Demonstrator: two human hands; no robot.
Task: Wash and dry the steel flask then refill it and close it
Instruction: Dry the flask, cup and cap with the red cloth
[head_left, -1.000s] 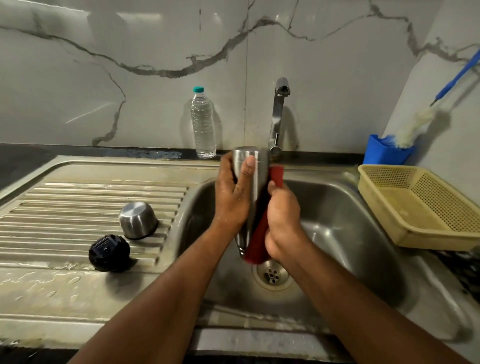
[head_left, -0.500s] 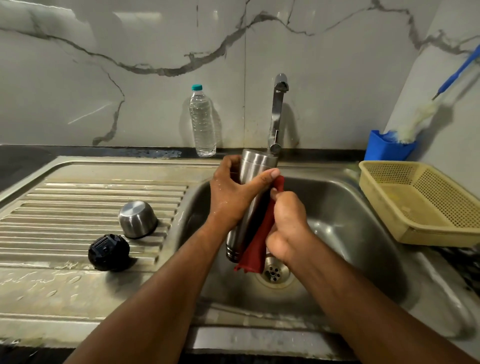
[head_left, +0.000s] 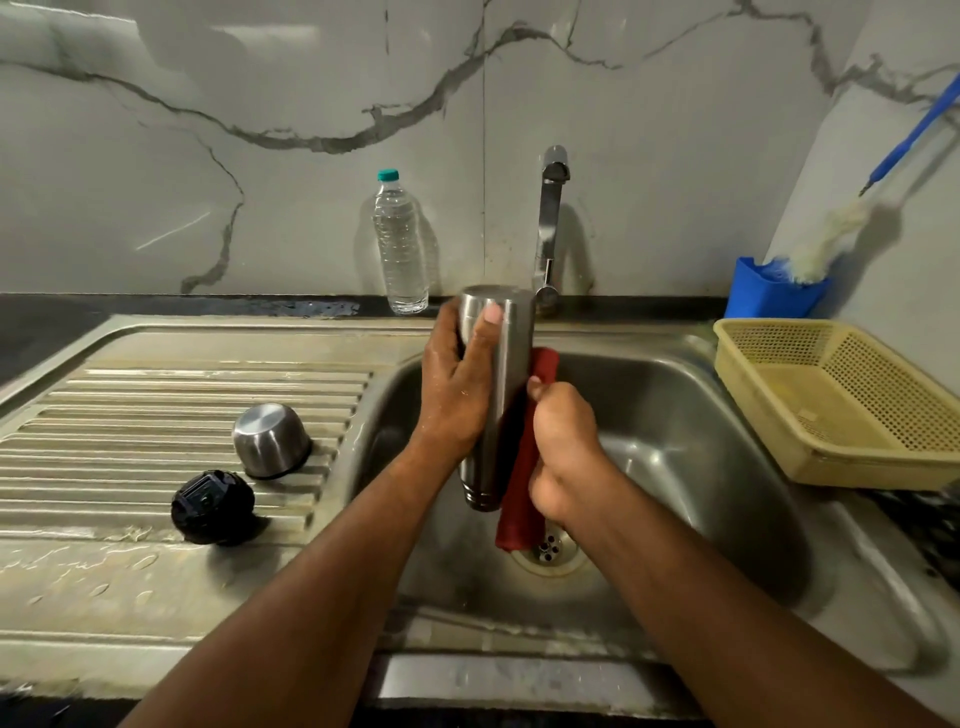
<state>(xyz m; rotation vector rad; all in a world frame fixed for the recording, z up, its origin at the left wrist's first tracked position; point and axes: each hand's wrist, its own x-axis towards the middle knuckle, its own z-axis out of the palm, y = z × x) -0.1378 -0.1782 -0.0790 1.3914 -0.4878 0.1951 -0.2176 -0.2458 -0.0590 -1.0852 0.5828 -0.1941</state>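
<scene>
The steel flask (head_left: 506, 384) hangs upside down over the sink basin (head_left: 675, 457), base up and threaded mouth down. My left hand (head_left: 457, 384) grips its upper body, thumb across the front. My right hand (head_left: 563, 452) holds a red cloth (head_left: 519, 499) pressed along the flask's right side; the cloth's lower end dangles above the drain (head_left: 548, 551). The flask's steel cup lid (head_left: 270, 440) sits inverted on the ribbed drainboard (head_left: 130, 415), with the black stopper (head_left: 213, 506) in front of it.
A clear water bottle (head_left: 400, 244) with a teal cap stands against the marble wall, left of the tap (head_left: 550, 223). A yellow plastic basket (head_left: 841, 405) sits right of the sink, a blue holder (head_left: 769, 291) with a blue-handled brush behind it. The counter is wet.
The flask has been turned back nearly upright after tilting, and my right hand slid the red cloth along its side. Lid and stopper have not moved.
</scene>
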